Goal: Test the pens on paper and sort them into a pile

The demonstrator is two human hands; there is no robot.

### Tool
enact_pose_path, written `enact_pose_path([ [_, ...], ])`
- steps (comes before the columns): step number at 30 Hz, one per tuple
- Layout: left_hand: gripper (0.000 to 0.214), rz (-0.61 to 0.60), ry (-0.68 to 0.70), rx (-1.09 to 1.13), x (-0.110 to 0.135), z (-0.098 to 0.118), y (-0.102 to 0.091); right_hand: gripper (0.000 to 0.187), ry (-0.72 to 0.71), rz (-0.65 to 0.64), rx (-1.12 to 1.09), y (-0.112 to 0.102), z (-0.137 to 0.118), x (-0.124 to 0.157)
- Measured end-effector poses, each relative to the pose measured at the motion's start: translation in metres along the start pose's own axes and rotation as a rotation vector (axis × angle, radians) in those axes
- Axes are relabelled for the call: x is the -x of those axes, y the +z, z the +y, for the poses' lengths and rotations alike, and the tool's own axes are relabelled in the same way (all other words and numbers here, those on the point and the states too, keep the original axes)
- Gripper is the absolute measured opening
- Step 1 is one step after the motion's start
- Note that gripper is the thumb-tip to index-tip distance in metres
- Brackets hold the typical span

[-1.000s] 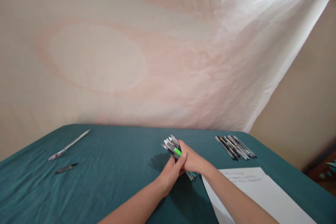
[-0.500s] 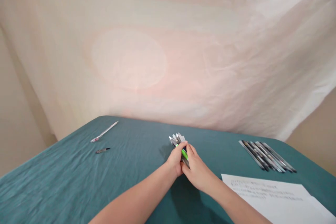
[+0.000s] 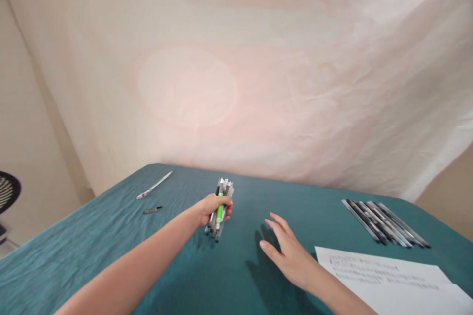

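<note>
A bundle of pens point(image 3: 220, 214), one with a bright green grip, is wrapped in the fingers of my left hand point(image 3: 212, 209) above the middle of the table. Grey, black and clear barrels poke out above and below the fist. To the right, my right hand point(image 3: 286, 251) hovers over the cloth with thumb and fingers spread, holding nothing. Its wrist is close to the left edge of the written paper sheets point(image 3: 384, 275).
Several pens point(image 3: 386, 224) lie side by side at the right. A white pen point(image 3: 155, 185) and a short dark pen point(image 3: 152, 210) rest at the left on the green tablecloth point(image 3: 92, 241). A black fan point(image 3: 8, 192) shows at the far left edge.
Both hands were together around the pens. My left hand has carried the bundle leftward; my right hand has let go, opened and moved apart to the right. The view has shifted slightly left.
</note>
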State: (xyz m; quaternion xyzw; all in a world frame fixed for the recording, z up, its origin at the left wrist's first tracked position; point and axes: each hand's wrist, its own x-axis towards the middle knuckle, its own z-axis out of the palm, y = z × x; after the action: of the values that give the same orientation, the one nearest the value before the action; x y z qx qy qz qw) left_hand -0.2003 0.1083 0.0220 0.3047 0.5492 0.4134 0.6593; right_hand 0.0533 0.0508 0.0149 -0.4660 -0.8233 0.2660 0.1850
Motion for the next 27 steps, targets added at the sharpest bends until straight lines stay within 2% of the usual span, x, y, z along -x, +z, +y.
enact_pose_path([
  [4,0.010,0.144,0.017,-0.102,0.018,0.018,-0.072,0.056,0.003,0.003,-0.016,0.004,0.011,0.001],
  [7,0.012,0.230,-0.008,-0.148,0.030,0.023,-0.119,0.053,-0.003,-0.006,-0.006,0.006,0.013,0.002],
  [10,0.015,0.344,-0.023,-0.204,0.035,0.024,-0.156,0.051,-0.015,-0.008,0.012,0.007,0.013,0.002],
  [12,0.015,0.404,-0.006,-0.259,0.035,0.025,-0.174,0.050,-0.021,-0.010,0.020,0.007,0.013,0.002],
  [17,0.012,0.479,0.007,-0.364,0.035,0.036,-0.195,0.047,-0.028,-0.022,0.034,0.007,0.013,0.003],
  [23,0.014,0.544,-0.011,-0.640,0.036,0.052,-0.201,0.043,-0.051,-0.012,0.039,0.007,0.012,0.004],
  [27,0.013,0.636,-0.006,-0.917,0.023,0.065,-0.199,0.043,-0.049,-0.010,0.056,0.008,0.012,0.003],
])
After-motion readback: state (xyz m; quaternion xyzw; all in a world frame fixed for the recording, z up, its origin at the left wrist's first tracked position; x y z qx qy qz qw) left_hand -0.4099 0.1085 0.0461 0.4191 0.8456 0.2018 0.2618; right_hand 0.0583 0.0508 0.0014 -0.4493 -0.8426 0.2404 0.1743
